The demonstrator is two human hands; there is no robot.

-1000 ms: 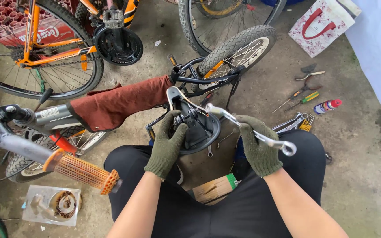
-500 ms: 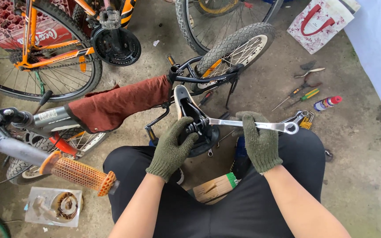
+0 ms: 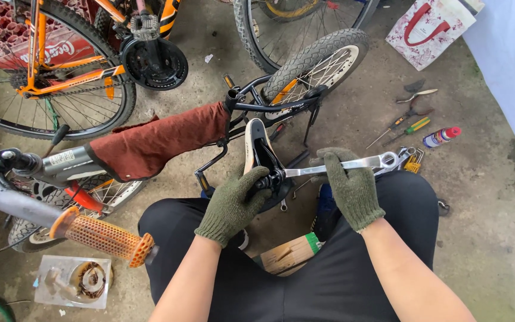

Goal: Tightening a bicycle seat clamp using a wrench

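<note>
A seated person in dark trousers works on a small upturned bicycle on a concrete workshop floor. Nearest, the left hand (image 3: 233, 200), in an olive knit glove, is clamped around the fitting beneath the bicycle saddle (image 3: 258, 149), bracing it. At about three o'clock from it, the gloved right hand (image 3: 350, 185) is closed over the shaft of a silver wrench (image 3: 353, 164). The wrench's long axis runs nearly level, from nine to three o'clock; its head meets the saddle fitting just beside the left hand, its ring end juts past the right. At ten o'clock a rust-red cloth (image 3: 156, 143) drapes the frame. Farther off, at two o'clock, screwdrivers (image 3: 409, 126) and a spray can (image 3: 441, 136) lie on the floor; an orange bicycle (image 3: 61, 59) stands at eleven.
</note>
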